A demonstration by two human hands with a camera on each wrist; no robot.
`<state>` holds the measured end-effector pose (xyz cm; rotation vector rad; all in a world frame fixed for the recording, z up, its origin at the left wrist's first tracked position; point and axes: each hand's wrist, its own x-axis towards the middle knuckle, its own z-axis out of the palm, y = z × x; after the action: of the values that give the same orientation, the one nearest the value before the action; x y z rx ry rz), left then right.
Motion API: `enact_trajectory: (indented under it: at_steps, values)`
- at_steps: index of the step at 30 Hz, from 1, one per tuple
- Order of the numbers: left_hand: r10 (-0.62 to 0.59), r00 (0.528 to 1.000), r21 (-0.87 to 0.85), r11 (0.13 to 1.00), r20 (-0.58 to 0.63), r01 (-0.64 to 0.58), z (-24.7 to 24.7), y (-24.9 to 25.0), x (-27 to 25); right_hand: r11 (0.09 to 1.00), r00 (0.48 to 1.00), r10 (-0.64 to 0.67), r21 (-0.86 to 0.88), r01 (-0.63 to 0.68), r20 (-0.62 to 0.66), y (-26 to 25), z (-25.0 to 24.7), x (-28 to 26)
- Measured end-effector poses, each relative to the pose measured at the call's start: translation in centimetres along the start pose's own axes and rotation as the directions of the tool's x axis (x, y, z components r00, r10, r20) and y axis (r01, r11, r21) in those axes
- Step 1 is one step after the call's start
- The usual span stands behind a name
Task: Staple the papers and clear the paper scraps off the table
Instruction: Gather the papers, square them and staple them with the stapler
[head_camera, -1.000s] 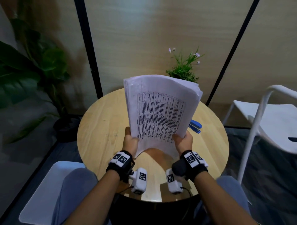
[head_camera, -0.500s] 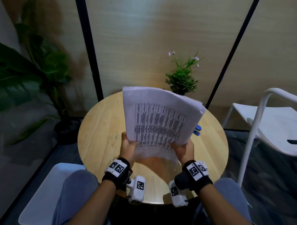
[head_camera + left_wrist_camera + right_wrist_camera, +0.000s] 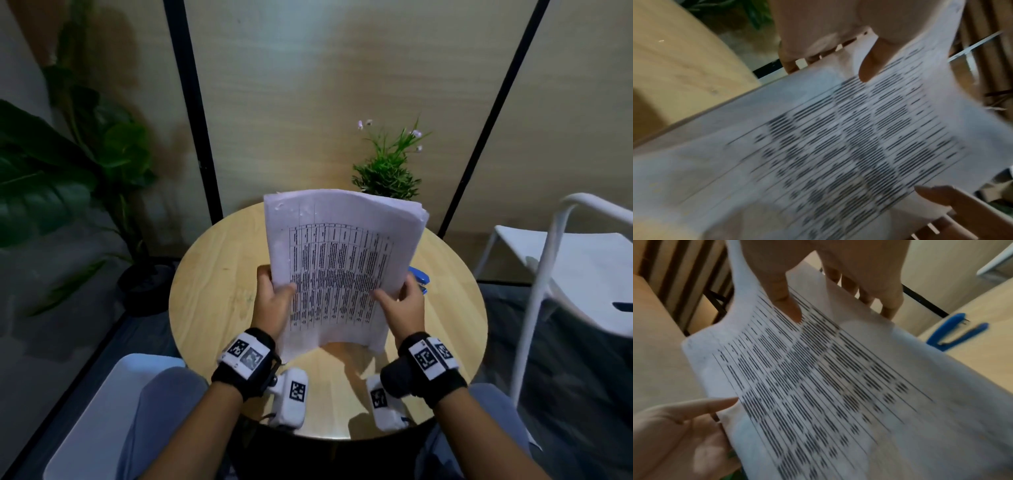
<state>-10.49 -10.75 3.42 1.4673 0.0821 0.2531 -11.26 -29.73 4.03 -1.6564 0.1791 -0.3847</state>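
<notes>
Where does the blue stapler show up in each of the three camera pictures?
Head view: the blue stapler peeks out at mid right, on the round wooden table, behind the right hand.
Left wrist view: not in it.
Right wrist view: at the upper right, jaws apart.
Shared landmark: the printed stack of white papers, seen in every view.

The support is a round table with a light wood top and a dark base beneath its near edge. A blue stapler lies flat on the top at about 3 o'clock from the centre, partly hidden behind a held stack of papers. A small green potted plant stands at the far rim at roughly 1 o'clock.
</notes>
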Motion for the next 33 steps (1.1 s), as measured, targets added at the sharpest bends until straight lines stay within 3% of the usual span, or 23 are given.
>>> enact_trajectory:
  at_steps: [4, 8, 11, 15, 18, 21, 23, 28, 33]
  values:
    - [0.205, 0.977, 0.012, 0.979, 0.053, -0.206, 0.1, 4.7, 1.9, 0.981, 0.984, -0.174, 0.083, 0.178, -0.046, -4.1, -0.3, 1.8]
    - [0.292, 0.952, -0.003, 0.956, 0.094, -0.293, 0.4, 7.1, 2.5, 0.951, 0.955, -0.286, 0.103, 0.292, -0.074, -7.2, -0.1, 2.7]
    - [0.312, 0.946, 0.022, 0.949, 0.082, -0.315, 0.5, 7.0, 2.2, 0.947, 0.952, -0.293, 0.110, 0.302, -0.084, -7.1, -0.1, 2.6]
    - [0.258, 0.965, 0.110, 0.959, 0.050, -0.262, 0.5, 5.3, 1.6, 0.973, 0.977, -0.211, 0.093, 0.213, -0.030, -5.4, 0.3, 1.7]
    - [0.328, 0.944, 0.118, 0.937, 0.041, -0.330, 0.6, 6.1, 1.7, 0.972, 0.978, -0.203, 0.107, 0.207, -0.048, -6.6, 0.4, 1.9]
    - [0.417, 0.909, 0.074, 0.906, 0.027, -0.418, 0.4, 7.5, 1.8, 0.951, 0.960, -0.275, 0.131, 0.281, -0.062, -8.1, 0.1, 2.3]
    - [0.387, 0.921, 0.044, 0.920, 0.038, -0.388, 0.2, 6.9, 1.7, 0.952, 0.959, -0.282, 0.110, 0.285, -0.038, -7.7, 0.1, 2.0]
    - [0.165, 0.983, 0.058, 0.984, 0.078, -0.170, 0.6, 4.1, 1.4, 0.995, 0.996, -0.089, 0.051, 0.090, -0.021, -4.5, 0.6, 1.2]
    - [0.218, 0.974, -0.019, 0.976, 0.064, -0.218, 0.7, 5.3, 2.3, 0.977, 0.984, -0.165, 0.124, 0.172, -0.063, -5.8, 0.5, 1.5]
